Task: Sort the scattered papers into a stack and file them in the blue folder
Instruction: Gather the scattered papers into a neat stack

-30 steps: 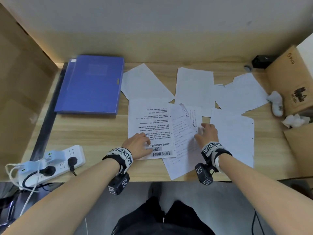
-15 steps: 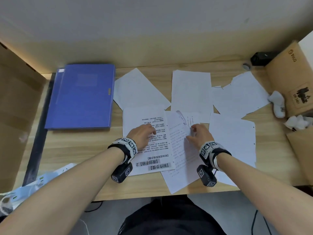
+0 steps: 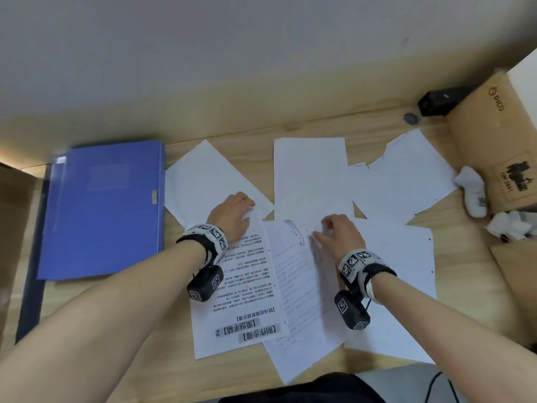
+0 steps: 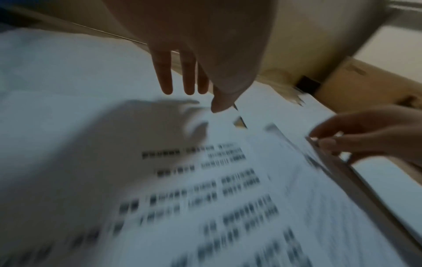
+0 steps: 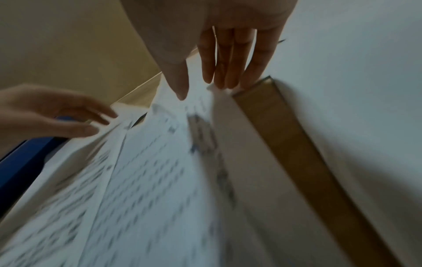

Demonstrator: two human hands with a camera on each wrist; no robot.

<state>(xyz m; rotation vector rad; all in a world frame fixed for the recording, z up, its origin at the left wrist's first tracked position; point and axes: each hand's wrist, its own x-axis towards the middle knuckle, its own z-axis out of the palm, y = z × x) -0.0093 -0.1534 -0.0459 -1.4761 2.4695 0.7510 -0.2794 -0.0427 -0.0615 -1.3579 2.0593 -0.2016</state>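
The blue folder [image 3: 101, 207] lies closed at the table's left. Several white papers are scattered to its right. A boldly printed sheet [image 3: 241, 298] lies in front of me, partly over a faintly printed sheet [image 3: 296, 301]. My left hand [image 3: 244, 207] is at the far end of the bold sheet, fingers straight [image 4: 164, 77] and just over the paper. My right hand [image 3: 319, 231] pinches the raised far edge of the faint sheet, thumb [image 5: 180, 90] in front and fingers behind. Blank sheets [image 3: 311, 173] lie beyond and to the right.
A cardboard box [image 3: 499, 146] stands at the right edge, with crumpled white pieces [image 3: 473, 193] beside it. A black device [image 3: 438, 101] sits at the back right by the wall. Cardboard [image 3: 11, 228] borders the left side. Some papers overhang the front edge.
Both hands have slid away from me along their sheets, the left from the near end of the bold sheet to its far end. The head view has tilted forward.
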